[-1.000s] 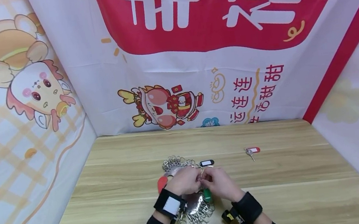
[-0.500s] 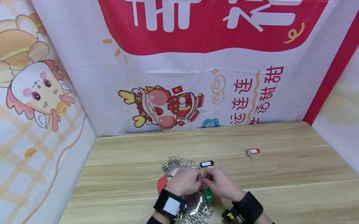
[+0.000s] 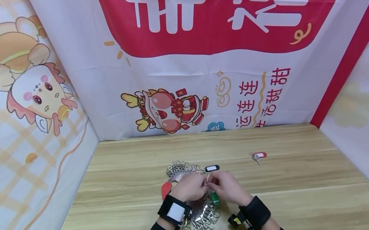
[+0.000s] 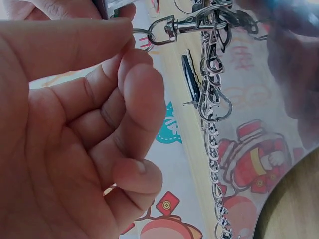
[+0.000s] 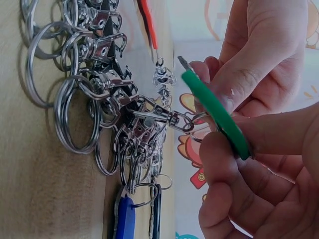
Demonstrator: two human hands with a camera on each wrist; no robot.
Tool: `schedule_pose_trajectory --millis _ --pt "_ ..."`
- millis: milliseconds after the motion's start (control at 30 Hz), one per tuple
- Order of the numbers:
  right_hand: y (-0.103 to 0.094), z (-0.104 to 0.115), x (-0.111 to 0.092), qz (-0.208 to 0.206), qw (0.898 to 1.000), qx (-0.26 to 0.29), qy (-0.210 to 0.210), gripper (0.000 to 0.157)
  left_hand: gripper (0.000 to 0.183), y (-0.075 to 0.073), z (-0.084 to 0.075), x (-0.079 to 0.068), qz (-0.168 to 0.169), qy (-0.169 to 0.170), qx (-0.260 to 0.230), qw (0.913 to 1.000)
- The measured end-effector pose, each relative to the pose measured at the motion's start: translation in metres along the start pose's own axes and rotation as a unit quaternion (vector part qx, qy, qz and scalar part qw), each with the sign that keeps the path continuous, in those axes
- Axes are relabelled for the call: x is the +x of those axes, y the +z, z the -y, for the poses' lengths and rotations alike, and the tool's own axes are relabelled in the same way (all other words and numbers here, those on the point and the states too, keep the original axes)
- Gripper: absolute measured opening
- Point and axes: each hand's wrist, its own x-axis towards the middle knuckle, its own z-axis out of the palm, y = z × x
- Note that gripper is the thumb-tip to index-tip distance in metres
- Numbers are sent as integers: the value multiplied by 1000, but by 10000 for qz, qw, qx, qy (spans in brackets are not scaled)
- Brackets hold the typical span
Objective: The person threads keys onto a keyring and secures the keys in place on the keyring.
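Observation:
In the head view my left hand (image 3: 190, 187) and right hand (image 3: 228, 188) meet over a shiny metal plate (image 3: 197, 205) edged with swivel clasps and rings. My left thumb and index finger pinch a small split ring (image 4: 142, 32), which is looped through a swivel clasp (image 4: 174, 29). A green key tag (image 5: 214, 109) is between my right thumb and fingers, beside that ring. Part of a metal key (image 5: 184, 63) shows behind the tag. The fingertips hide where ring and tag join.
A red-orange tag (image 3: 167, 190) lies left of my left hand, and a black tag (image 3: 212, 168) lies just beyond the hands. Farther right on the wooden table (image 3: 302, 177) is a key with a red tag (image 3: 260, 155). A blue tag (image 5: 124, 216) hangs from another clasp.
Both hands stay in almost the same place. The green tag has swung slightly to the right below the fingers.

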Motion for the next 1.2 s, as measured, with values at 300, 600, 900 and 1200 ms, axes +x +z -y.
schedule_pose_trajectory --millis 300,600,900,1200 --pt "-2 -1 0 -81 9998 8 184 11 20 0 -1 -1 -10 -14 -77 10000" --pt "-2 -2 0 -64 9998 -103 -133 12 19 -1 -2 -1 -24 33 48 10000" --pt "-3 -1 -1 -22 10000 39 19 11 20 1 -1 0 -5 7 -98 10000" --pt "-3 -4 0 140 9998 72 -139 11 19 1 -1 0 13 34 210 9998"
